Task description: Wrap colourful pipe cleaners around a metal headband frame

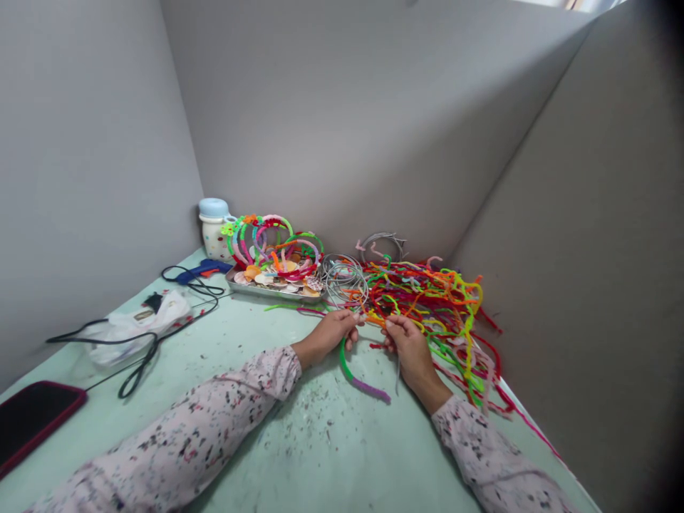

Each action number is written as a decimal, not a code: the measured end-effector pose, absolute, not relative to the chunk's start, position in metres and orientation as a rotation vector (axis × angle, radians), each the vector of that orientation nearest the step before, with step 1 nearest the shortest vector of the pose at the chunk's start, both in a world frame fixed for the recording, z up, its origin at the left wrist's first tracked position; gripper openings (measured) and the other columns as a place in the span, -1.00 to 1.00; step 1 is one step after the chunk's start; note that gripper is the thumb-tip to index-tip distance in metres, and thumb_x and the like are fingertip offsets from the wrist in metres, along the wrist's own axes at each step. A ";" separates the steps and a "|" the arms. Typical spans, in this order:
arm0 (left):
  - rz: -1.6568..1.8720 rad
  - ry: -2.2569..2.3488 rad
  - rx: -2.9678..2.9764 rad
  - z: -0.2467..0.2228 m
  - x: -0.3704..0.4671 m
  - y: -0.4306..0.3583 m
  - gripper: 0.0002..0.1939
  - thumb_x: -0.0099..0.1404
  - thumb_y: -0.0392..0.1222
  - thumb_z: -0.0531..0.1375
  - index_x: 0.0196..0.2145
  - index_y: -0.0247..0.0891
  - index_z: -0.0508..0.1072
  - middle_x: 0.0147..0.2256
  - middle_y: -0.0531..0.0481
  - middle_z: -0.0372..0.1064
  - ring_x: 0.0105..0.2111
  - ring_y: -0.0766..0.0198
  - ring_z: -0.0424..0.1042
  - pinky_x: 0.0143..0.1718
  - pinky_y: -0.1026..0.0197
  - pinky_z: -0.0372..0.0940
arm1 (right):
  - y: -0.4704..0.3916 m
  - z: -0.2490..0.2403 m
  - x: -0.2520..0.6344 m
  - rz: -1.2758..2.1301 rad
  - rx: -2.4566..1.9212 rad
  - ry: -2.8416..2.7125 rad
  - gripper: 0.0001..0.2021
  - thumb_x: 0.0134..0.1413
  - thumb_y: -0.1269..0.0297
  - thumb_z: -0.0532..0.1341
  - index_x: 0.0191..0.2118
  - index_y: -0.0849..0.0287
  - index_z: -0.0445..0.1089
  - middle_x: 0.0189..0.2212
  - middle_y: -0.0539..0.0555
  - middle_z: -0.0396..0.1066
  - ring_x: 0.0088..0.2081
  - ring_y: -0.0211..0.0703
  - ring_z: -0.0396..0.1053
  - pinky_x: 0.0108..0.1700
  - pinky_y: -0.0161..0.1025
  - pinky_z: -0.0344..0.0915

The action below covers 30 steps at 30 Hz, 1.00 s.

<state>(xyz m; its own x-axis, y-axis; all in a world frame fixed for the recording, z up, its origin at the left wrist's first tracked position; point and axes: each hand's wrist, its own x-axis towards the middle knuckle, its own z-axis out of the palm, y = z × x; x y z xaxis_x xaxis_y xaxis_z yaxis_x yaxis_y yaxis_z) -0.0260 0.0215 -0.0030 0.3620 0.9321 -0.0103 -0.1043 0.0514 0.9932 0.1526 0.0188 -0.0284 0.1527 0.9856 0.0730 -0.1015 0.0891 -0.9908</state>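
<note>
My left hand is closed in a pinch on a wire wrapped in fuzzy pipe cleaner. From under it hangs the wire's wrapped part, green and then purple, curving down over the table. An orange pipe cleaner runs from the left fingertips to my right hand, whose thumb and fingers are closed on it. Bare grey wire sticks out below the right hand. Just beyond both hands lies a tangled pile of coloured pipe cleaners.
A metal tray holds shells and several wrapped hoops. Coiled wire lies beside it. Leftward are a blue-lidded bottle, a blue glue gun, black cord, a plastic bag and a phone. Grey walls enclose the table.
</note>
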 end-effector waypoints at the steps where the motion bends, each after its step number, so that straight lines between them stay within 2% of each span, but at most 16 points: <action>1: 0.962 0.874 1.259 -0.003 -0.026 0.021 -0.70 0.20 0.02 0.13 -0.43 -0.32 0.32 -0.62 0.09 0.27 -0.71 0.46 0.21 -0.66 0.38 0.09 | 0.018 -0.028 0.152 1.077 -1.150 -1.063 -0.70 -0.13 0.14 0.30 -0.25 0.15 0.33 -0.55 -0.05 0.39 -0.60 -0.30 0.23 -0.60 -0.35 0.14; 11: 0.957 0.872 1.289 -0.003 -0.025 0.023 -0.68 0.19 0.05 0.13 -0.42 -0.31 0.31 -0.64 0.11 0.27 -0.72 0.47 0.20 -0.68 0.39 0.07 | 0.015 -0.021 0.152 1.067 -1.164 -1.105 -0.64 -0.16 0.07 0.31 -0.25 0.16 0.32 -0.56 -0.04 0.39 -0.63 -0.30 0.20 -0.61 -0.35 0.12; 18: 0.926 0.899 1.304 -0.003 -0.026 0.022 -0.66 0.16 0.09 0.16 -0.45 -0.28 0.29 -0.62 0.11 0.28 -0.73 0.48 0.20 -0.71 0.40 0.00 | 0.009 -0.020 0.148 1.035 -1.116 -1.272 -0.68 -0.07 0.06 0.28 -0.25 0.15 0.33 -0.56 -0.04 0.38 -0.62 -0.31 0.20 -0.60 -0.36 0.10; 30: 0.929 0.887 1.195 -0.009 -0.027 0.026 -0.70 0.14 0.01 0.20 -0.45 -0.29 0.29 -0.59 0.13 0.26 -0.72 0.51 0.19 -0.70 0.43 -0.01 | 0.007 -0.021 0.152 1.172 -1.076 -1.169 -0.71 -0.06 0.08 0.23 -0.24 0.12 0.32 -0.54 -0.10 0.33 -0.60 -0.31 0.23 -0.58 -0.36 0.11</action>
<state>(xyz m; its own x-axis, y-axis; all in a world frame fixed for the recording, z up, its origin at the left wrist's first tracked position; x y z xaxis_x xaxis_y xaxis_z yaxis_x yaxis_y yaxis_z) -0.0274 0.0257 -0.0091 0.3657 0.9280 -0.0709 -0.1134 0.1201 0.9863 0.1524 0.0067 -0.0210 0.0208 0.9954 0.0940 -0.0965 0.0955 -0.9907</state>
